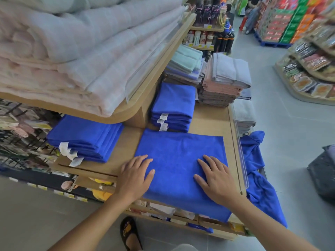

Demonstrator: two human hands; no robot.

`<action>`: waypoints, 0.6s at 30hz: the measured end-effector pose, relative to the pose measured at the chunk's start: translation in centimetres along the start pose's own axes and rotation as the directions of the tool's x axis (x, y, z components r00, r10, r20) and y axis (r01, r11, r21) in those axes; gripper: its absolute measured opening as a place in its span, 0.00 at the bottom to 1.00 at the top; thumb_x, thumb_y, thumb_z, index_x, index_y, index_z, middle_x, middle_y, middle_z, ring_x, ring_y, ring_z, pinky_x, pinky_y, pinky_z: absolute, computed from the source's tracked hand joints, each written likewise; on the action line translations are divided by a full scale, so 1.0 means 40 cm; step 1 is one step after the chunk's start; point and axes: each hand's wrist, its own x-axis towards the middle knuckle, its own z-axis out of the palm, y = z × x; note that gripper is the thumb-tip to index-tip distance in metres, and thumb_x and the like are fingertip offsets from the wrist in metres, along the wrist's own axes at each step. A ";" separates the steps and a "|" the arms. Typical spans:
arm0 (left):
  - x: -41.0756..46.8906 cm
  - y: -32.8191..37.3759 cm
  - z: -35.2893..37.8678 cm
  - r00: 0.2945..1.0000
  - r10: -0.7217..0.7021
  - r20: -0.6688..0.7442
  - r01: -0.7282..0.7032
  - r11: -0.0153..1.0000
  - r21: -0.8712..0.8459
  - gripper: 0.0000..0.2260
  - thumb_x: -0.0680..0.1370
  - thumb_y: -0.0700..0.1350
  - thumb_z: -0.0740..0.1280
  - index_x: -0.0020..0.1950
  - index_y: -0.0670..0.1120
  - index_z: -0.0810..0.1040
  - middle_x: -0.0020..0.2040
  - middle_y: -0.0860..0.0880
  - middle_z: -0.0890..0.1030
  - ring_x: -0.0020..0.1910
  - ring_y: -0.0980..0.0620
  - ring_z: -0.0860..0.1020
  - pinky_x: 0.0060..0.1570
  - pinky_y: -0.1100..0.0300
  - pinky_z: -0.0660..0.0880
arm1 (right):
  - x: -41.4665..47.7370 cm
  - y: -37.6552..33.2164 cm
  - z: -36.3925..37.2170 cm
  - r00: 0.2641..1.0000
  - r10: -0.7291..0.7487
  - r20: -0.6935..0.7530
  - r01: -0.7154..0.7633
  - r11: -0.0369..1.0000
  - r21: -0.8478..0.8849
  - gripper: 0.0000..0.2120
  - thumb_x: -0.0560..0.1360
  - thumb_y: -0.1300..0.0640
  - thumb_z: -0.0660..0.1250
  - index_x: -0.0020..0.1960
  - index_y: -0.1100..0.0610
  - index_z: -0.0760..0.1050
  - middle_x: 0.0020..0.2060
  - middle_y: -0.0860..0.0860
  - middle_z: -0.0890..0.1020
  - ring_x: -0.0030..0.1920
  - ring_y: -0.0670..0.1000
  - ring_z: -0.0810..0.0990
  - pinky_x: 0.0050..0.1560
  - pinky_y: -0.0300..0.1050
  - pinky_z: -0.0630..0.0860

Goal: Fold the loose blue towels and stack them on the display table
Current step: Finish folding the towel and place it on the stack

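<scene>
A stack of folded royal-blue microfibre towels (85,140) with white labels sits on the light wooden tabletop (210,120), to the left of the person's left hand (135,175) and below a wooden shelf (168,57) piled with pale quilted bedding (72,51). The left hand lies flat, fingers straight and spread, pressing the near left part of a single blue towel (179,160) laid out as a smooth rectangle on the tabletop. Beyond the hands, a second stack of folded blue towels (173,107) rests just past the flat towel's far edge. The right hand (216,180), also flat with fingers extended, presses the towel's near right part. To the right of that hand, loose blue towels (257,178) drape crumpled over the clear plastic edge rail (241,154) toward the floor.
</scene>
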 end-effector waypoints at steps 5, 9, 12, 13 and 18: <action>0.225 -0.049 -0.042 0.967 -0.255 0.020 0.256 0.965 -0.056 0.24 0.83 0.57 0.56 0.75 0.45 0.69 0.70 0.44 0.73 0.68 0.40 0.71 0.65 0.46 0.70 | 0.191 0.113 -0.087 0.988 0.150 -0.023 -0.142 0.967 0.212 0.20 0.83 0.54 0.59 0.74 0.55 0.69 0.72 0.53 0.70 0.59 0.60 0.79 0.50 0.50 0.74; 0.355 -0.072 -0.038 0.934 -0.342 0.107 0.348 0.937 -0.040 0.21 0.83 0.57 0.58 0.69 0.46 0.75 0.68 0.40 0.74 0.68 0.38 0.70 0.67 0.45 0.70 | 0.293 0.168 -0.116 0.959 0.261 0.113 -0.273 0.956 0.104 0.19 0.83 0.59 0.57 0.73 0.61 0.69 0.67 0.61 0.73 0.59 0.65 0.78 0.54 0.54 0.75; 0.388 -0.073 -0.038 0.921 -0.373 0.110 0.385 0.915 -0.123 0.17 0.80 0.61 0.63 0.63 0.53 0.79 0.64 0.47 0.77 0.64 0.42 0.74 0.62 0.49 0.73 | 0.311 0.181 -0.123 0.952 0.259 0.162 -0.278 0.955 0.106 0.15 0.81 0.59 0.60 0.66 0.60 0.75 0.60 0.61 0.77 0.57 0.63 0.78 0.55 0.51 0.74; 0.394 -0.069 -0.039 0.911 -0.394 0.124 0.412 0.890 -0.195 0.14 0.79 0.60 0.65 0.58 0.54 0.79 0.60 0.49 0.79 0.60 0.44 0.77 0.59 0.50 0.75 | 0.314 0.183 -0.128 0.950 0.259 0.174 -0.282 0.951 0.122 0.13 0.80 0.59 0.62 0.63 0.59 0.76 0.57 0.60 0.79 0.56 0.62 0.79 0.51 0.48 0.74; 0.418 -0.059 -0.040 0.865 -0.456 0.209 0.449 0.518 -0.728 0.08 0.79 0.44 0.72 0.55 0.42 0.80 0.50 0.44 0.83 0.50 0.44 0.82 0.54 0.51 0.77 | 0.325 0.212 -0.164 0.892 0.326 0.315 -0.432 0.820 0.376 0.04 0.79 0.58 0.64 0.49 0.58 0.75 0.29 0.52 0.85 0.29 0.51 0.86 0.35 0.42 0.80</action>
